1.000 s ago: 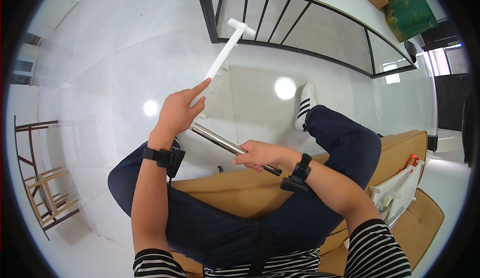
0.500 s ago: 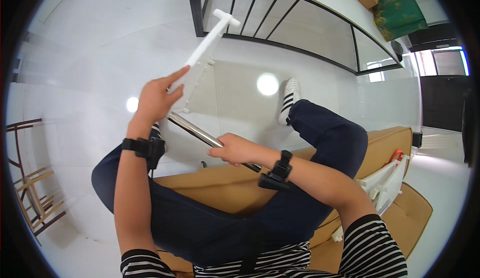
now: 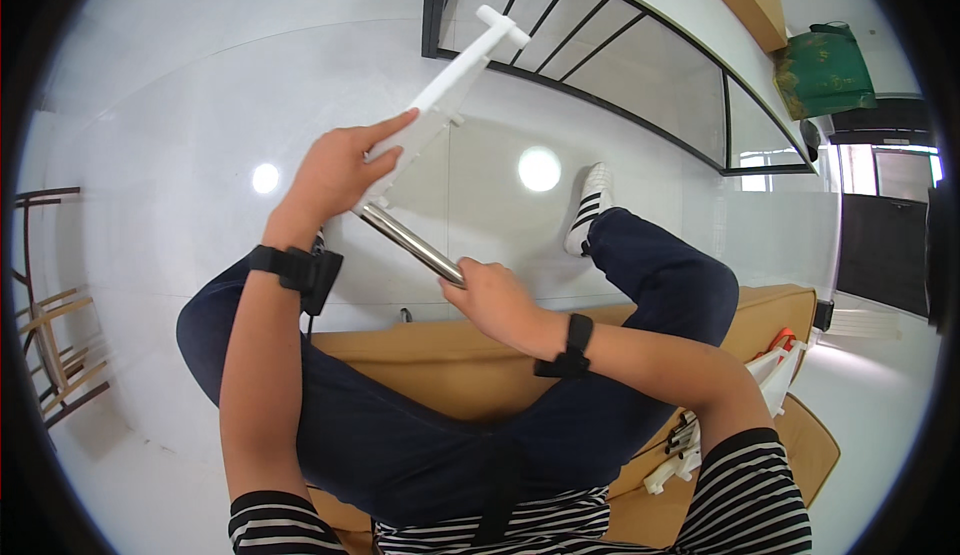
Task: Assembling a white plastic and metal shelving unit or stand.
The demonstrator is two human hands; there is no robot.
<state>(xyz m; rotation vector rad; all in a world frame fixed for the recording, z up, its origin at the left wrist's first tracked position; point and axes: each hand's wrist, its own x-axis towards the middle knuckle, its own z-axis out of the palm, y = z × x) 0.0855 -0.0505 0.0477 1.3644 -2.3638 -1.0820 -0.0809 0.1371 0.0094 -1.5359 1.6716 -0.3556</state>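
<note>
Glossy white floor (image 3: pixel 160 105) fills the room around a seated person, with a black metal railing (image 3: pixel 640 65) curving across the top of the view.

Left hand (image 3: pixel 335 170): its grip is pressed around the lower end of a long white plastic piece (image 3: pixel 445 95), index finger stretched up along it. That piece slants up and to the right, ending in a short crossbar near the railing. Its lower end meets a shiny metal tube (image 3: pixel 410 243), which runs down and to the right from it.

Right hand (image 3: pixel 495 300): its grip is wrapped around the lower end of the metal tube, fingers curled over it, so the tube spans the gap between the two hands. Both parts are held in the air above the person's knees, clear of the floor.

Each wrist carries a black band (image 3: pixel 300 270). Below the hands are dark blue trousers (image 3: pixel 400 425) and a tan cardboard sheet (image 3: pixel 430 355) lying across the lap. One white shoe with dark stripes (image 3: pixel 592 205) rests on the floor past the right knee. More white plastic parts (image 3: pixel 770 375) lie by the right elbow. A green bag (image 3: pixel 822 70) sits at upper right, and wooden chairs (image 3: pixel 55 325) stand at the left edge.
</note>
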